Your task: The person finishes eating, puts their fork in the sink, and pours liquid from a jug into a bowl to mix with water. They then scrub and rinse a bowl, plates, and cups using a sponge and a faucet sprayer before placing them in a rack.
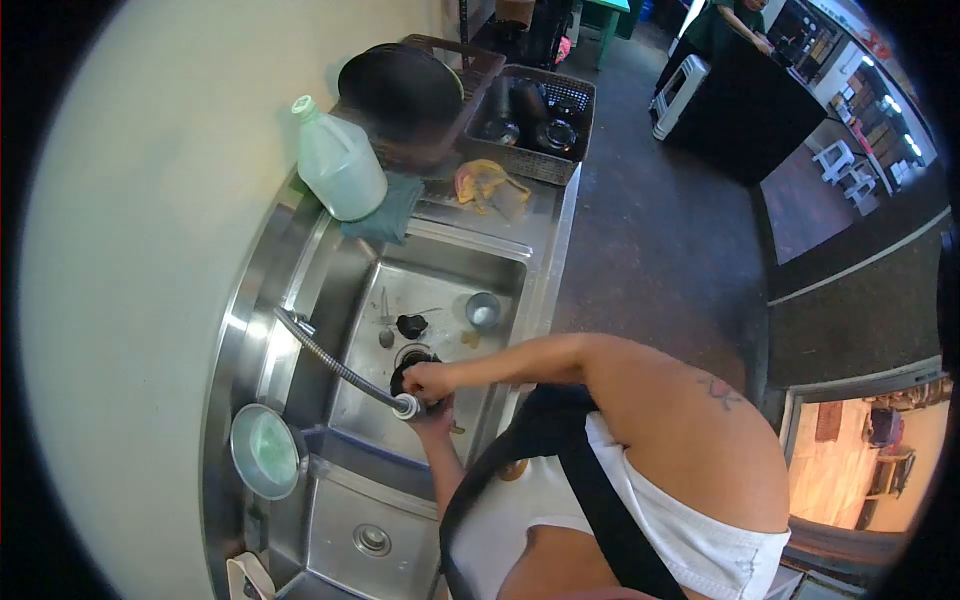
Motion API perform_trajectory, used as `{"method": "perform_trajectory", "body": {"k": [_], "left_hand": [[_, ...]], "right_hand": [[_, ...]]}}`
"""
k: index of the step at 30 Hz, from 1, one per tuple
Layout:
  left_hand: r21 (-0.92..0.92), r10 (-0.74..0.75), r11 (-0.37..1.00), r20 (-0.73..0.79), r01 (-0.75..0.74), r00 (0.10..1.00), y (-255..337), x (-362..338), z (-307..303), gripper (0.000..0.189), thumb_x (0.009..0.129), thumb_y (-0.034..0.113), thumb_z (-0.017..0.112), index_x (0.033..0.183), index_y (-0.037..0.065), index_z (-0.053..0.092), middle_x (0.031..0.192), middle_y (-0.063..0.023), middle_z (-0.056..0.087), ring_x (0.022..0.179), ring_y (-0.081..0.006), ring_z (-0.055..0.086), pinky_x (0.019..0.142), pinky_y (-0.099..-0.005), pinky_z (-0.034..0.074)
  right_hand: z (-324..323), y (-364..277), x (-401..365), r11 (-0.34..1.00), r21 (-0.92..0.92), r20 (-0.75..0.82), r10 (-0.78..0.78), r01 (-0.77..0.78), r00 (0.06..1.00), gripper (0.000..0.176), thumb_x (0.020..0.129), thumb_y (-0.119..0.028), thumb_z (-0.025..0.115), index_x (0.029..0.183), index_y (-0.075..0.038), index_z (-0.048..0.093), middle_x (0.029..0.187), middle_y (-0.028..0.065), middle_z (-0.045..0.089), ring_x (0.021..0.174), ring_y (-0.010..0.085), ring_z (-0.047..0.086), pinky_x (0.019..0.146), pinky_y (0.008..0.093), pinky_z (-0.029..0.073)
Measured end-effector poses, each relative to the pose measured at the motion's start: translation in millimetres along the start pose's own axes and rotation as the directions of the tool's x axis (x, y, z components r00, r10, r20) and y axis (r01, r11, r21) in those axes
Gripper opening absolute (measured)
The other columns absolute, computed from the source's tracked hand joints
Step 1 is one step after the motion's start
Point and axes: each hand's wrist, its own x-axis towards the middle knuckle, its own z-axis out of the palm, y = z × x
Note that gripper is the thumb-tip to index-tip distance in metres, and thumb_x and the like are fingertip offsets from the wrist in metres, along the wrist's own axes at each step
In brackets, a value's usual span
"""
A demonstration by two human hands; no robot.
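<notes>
Over the larger sink basin (345,405), both hands are close together beneath the faucet head (405,406). My right hand (430,382) is closed, its fingers bent at a black rounded item (401,375); anything pinched inside them is hidden. Just below it, my left hand (437,419) wraps around the same black item, partly covered by the faucet head. The item's exact kind cannot be made out. Lying in the basin near the hands are a small black piece (411,326), a spoon (386,338), a metal cup (482,310) and yellowish scraps (470,340).
A coiled faucet hose (340,368) arches over the basin. Behind stand a plastic jug (340,168), a teal cloth (392,208), a yellow rag (485,183), a black pan (400,88) and a basket (540,165). A metal bowl (268,452) sits left. A person (735,25) stands far off.
</notes>
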Motion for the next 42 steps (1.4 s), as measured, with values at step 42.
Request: {"method": "perform_trajectory", "body": {"k": [42], "left_hand": [[-0.124, -0.282, 0.953, -0.024, 0.277, 0.959, 9, -3, -30, 0.066, 0.078, 0.060, 0.042, 0.128, 0.017, 0.048, 0.130, -0.0130, 0.050, 0.120, -0.0347, 0.045, 0.101, -0.0570, 0.030]], "right_hand": [[-106, 54, -56, 0.589, -0.682, -0.288, 0.329, -0.434, 0.899, 0.023, 0.077, -0.018, 0.060, 0.094, -0.003, 0.061, 0.113, 0.0173, 0.047, 0.098, 0.0332, 0.050, 0.081, 0.0442, 0.046]]}}
